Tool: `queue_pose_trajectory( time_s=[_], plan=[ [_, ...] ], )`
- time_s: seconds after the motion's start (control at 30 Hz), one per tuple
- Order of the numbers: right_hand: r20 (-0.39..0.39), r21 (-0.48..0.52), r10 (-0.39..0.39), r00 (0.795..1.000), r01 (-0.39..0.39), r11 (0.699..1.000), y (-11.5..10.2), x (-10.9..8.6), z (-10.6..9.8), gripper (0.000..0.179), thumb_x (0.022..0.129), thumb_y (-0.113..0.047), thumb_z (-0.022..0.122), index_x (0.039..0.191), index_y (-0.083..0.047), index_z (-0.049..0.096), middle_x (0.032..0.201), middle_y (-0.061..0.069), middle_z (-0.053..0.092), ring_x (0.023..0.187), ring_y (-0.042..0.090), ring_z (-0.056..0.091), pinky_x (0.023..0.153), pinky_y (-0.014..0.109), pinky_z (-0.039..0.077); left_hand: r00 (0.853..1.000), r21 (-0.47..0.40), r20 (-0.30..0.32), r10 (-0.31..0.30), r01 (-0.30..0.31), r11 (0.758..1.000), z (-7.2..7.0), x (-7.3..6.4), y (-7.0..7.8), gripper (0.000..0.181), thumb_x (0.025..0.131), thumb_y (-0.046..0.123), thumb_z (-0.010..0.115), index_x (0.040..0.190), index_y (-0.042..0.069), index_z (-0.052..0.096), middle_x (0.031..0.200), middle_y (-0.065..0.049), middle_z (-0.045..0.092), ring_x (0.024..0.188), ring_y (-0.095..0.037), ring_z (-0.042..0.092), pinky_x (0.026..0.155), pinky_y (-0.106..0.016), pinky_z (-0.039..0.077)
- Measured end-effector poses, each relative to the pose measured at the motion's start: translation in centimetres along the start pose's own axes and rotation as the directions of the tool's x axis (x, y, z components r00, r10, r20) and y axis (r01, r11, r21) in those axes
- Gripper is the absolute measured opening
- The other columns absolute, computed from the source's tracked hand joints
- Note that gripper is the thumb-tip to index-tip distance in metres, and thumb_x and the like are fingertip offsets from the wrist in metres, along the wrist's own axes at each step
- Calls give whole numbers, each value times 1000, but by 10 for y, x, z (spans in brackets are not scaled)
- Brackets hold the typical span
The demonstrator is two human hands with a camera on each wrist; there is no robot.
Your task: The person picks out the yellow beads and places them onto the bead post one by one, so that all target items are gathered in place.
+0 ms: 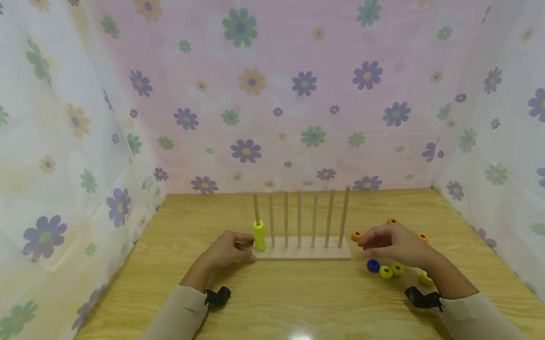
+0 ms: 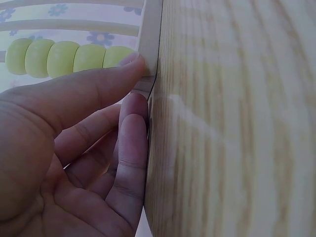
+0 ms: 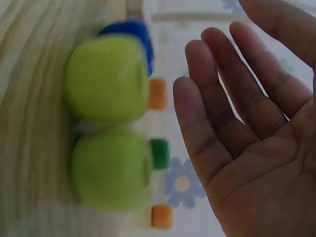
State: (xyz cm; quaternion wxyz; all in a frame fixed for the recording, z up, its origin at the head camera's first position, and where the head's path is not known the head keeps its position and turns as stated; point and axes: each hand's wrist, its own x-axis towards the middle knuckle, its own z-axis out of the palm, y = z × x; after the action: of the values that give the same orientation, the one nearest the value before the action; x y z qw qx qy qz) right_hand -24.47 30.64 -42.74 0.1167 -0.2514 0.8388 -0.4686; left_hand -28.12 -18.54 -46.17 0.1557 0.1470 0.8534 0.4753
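A wooden peg rack (image 1: 303, 254) with several upright rods stands mid-table. Several yellow-green beads (image 1: 259, 236) are stacked on its leftmost rod. At that end my left hand (image 1: 223, 251) holds the base; in the left wrist view the thumb (image 2: 118, 74) lies by the lowest bead and the fingers meet the base's end. My right hand (image 1: 396, 245) hovers right of the rack among loose beads, fingers relaxed, palm bare in the right wrist view. Near it lie a blue bead (image 1: 373, 265), yellow beads (image 1: 386, 272) and orange beads (image 1: 356, 236).
The right wrist view also has a small green bead (image 3: 159, 154) behind the yellow ones. Flowered cloth (image 1: 274, 114) walls in the wooden table (image 1: 260, 312) at the back and both sides. Each wrist carries a black strap-like device (image 1: 218, 296).
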Motion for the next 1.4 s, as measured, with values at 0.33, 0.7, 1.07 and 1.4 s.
queue_pose_trajectory(
  time_s=[0.33, 0.7, 1.07, 1.4],
  plan=[
    [111, 92, 37, 993, -47, 995, 30, -13, -18, 32, 98, -14, 72, 128, -1, 68, 127, 27, 67, 112, 25, 71, 89, 35, 61, 1000, -13, -6, -16, 15, 1000, -1, -2, 1, 63, 85, 20, 87, 143, 10, 64, 121, -4, 74, 104, -18, 71, 93, -41, 58],
    [218, 286, -22, 976, -42, 957, 54, -23, -29, 38, 101, 4, 61, 137, 13, 55, 136, 35, 59, 122, 26, 67, 98, 38, 57, 999, 4, -20, -29, 29, 1000, -3, -6, -2, 62, 86, 19, 87, 142, 10, 64, 130, -5, 70, 104, -17, 70, 91, -37, 58],
    [339, 347, -51, 939, -75, 935, 62, -26, -36, 56, 98, 10, 61, 149, 14, 41, 152, 34, 45, 139, 18, 55, 110, 30, 48, 999, -18, -12, -30, 29, 999, -1, -4, 0, 62, 86, 19, 87, 142, 10, 64, 131, -5, 70, 105, -19, 70, 92, -40, 58],
    [351, 253, -18, 936, -76, 965, 51, -29, -39, 54, 95, 6, 68, 145, 13, 47, 144, 35, 53, 131, 21, 62, 102, 33, 55, 1000, -3, -12, -23, 23, 1000, 1, -2, 4, 62, 85, 19, 87, 142, 10, 64, 134, -6, 69, 105, -19, 70, 92, -39, 59]
  ],
)
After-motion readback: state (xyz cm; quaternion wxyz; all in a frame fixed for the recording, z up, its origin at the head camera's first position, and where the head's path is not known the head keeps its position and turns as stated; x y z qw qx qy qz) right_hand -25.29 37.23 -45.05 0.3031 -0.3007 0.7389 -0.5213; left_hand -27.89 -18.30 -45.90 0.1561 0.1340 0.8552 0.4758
